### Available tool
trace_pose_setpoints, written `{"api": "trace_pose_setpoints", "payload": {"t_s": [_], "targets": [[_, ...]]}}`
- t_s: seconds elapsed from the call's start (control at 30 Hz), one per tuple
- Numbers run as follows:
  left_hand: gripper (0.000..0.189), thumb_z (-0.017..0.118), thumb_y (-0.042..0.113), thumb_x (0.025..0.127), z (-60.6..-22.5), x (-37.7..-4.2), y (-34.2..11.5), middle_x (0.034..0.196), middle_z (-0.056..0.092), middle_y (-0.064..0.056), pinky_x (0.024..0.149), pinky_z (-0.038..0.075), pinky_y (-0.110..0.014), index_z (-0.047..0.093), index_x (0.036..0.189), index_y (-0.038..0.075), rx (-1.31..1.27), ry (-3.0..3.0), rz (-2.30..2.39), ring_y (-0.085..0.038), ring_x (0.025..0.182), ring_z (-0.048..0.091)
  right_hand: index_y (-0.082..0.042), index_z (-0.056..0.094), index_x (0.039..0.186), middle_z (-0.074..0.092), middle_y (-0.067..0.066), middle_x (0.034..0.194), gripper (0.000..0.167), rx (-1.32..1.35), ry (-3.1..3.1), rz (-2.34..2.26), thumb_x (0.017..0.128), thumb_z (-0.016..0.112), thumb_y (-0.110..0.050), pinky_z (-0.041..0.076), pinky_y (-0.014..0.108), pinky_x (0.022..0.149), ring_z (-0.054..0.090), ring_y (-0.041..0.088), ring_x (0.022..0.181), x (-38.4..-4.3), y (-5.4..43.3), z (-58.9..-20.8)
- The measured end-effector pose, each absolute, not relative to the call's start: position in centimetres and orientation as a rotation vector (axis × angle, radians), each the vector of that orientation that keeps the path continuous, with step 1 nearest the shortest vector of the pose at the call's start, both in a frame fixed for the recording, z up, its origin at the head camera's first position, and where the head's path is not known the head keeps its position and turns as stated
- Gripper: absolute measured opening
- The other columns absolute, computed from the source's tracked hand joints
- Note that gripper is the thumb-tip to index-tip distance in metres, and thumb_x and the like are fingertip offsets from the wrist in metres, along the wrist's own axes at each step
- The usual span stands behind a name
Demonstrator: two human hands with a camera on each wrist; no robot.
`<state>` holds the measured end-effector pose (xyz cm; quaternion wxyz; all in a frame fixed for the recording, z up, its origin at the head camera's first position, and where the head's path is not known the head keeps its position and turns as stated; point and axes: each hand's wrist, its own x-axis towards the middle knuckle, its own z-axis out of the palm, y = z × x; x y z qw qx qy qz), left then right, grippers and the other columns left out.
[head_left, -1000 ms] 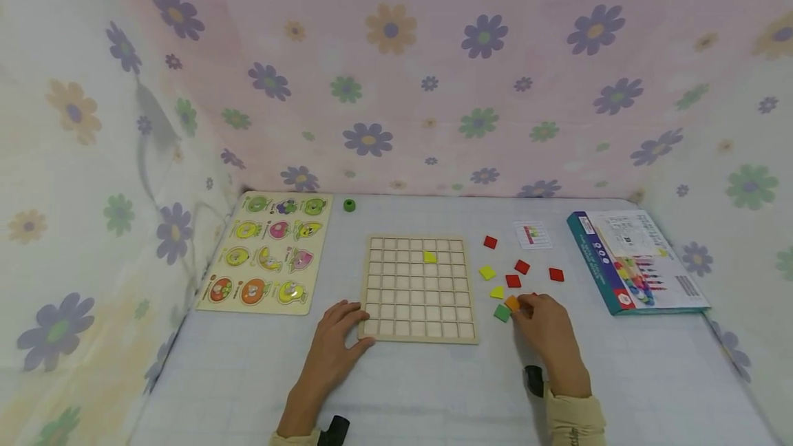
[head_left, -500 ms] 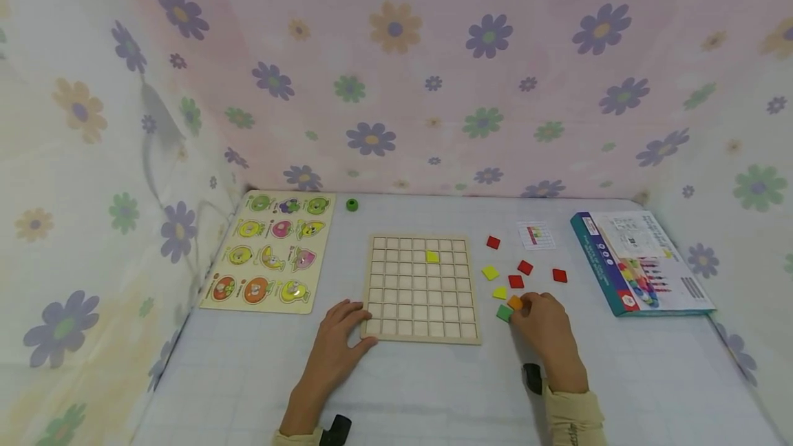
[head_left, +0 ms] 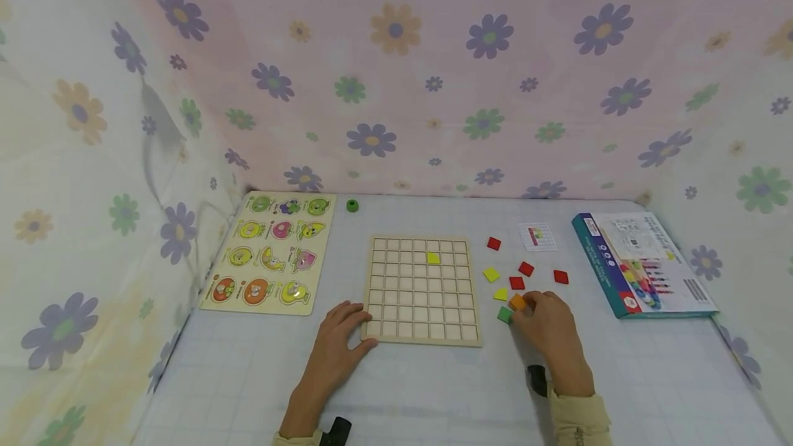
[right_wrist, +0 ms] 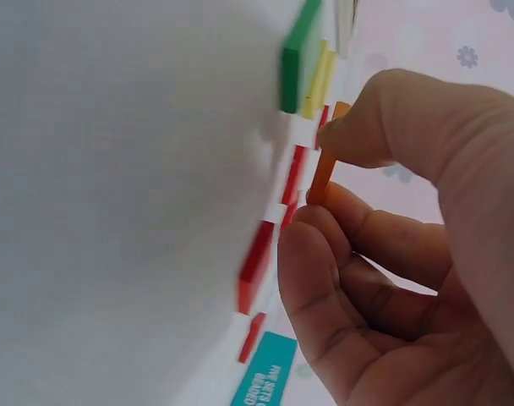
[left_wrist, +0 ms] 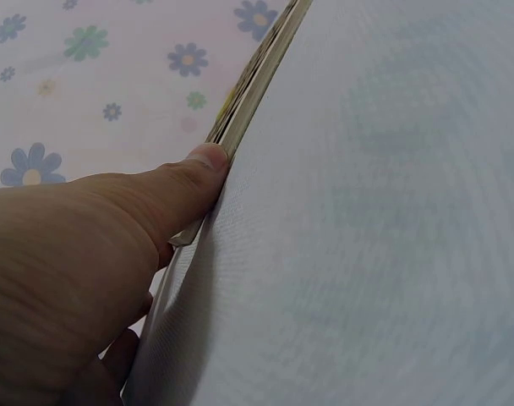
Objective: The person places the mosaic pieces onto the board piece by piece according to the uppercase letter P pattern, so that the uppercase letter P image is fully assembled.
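Observation:
My left hand holds the near left corner of a wooden grid board, its thumb against the front edge and its fingers at the left side. One yellow tile sits in a cell of the second row from the back. To the right of the board, my right hand pinches an orange tile between thumb and fingertips, just above the table. Close by lie a green tile, a yellow tile partly covered, and a red tile. A second loose yellow tile lies farther back.
Several red tiles, one of them a red tile at the right, are scattered about. Behind them lies a small printed card. A teal box lies far right, a fruit puzzle board left, and a green bead at the back.
The view has shifted slightly. My right hand keeps the orange tile pinched in nearly the same place, and my left hand stays at the board's corner.

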<state>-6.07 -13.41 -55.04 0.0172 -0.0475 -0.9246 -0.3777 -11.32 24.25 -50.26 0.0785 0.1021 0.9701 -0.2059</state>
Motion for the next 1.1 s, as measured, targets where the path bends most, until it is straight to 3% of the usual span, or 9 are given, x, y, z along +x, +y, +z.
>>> {"api": "trace_pose_setpoints", "payload": {"t_s": [0.33,0.47,0.73,1.1], "targets": [[0.04,0.087,0.031,0.08,-55.2,-6.0,-13.5,0.14,0.062,0.003,0.121,0.038,-0.054,0.071,0.117,0.024,-0.153,-2.869,-1.162,-0.028,0.146,0.043,0.008,0.068,0.121,0.067,0.019,0.1,0.044,0.104,2.994,-0.654,0.086,0.074,-0.017,0.06,0.041,0.076,0.058,0.026,0.085,-12.4,23.1,-48.6],[0.04,0.087,0.031,0.08,-55.2,-6.0,-13.4,0.14,0.062,0.002,0.121,0.038,-0.053,0.072,0.117,0.024,-0.162,-2.859,-1.16,-0.027,0.145,0.044,0.007,0.07,0.117,0.069,0.018,0.099,0.039,0.018,3.016,-0.681,0.087,0.075,-0.017,0.06,0.042,0.078,0.058,0.026,0.085,-13.1,22.3,-48.5],[0.04,0.087,0.032,0.08,-55.2,-6.1,-13.4,0.139,0.062,0.002,0.121,0.038,-0.053,0.072,0.116,0.024,-0.157,-2.866,-1.153,-0.027,0.145,0.044,0.006,0.072,0.112,0.067,0.012,0.087,0.038,-0.142,3.039,-0.671,0.088,0.078,-0.023,0.055,0.038,0.072,0.056,0.023,0.079,-14.8,21.1,-49.1],[0.04,0.088,0.032,0.08,-55.0,-6.2,-13.4,0.138,0.063,0.002,0.121,0.038,-0.052,0.072,0.116,0.023,-0.163,-2.871,-1.141,-0.027,0.145,0.044,0.002,0.072,0.114,0.065,0.011,0.094,0.033,-0.271,2.963,-0.745,0.087,0.073,-0.017,0.05,0.031,0.069,0.056,0.021,0.083,-16.9,18.6,-49.0]]}}
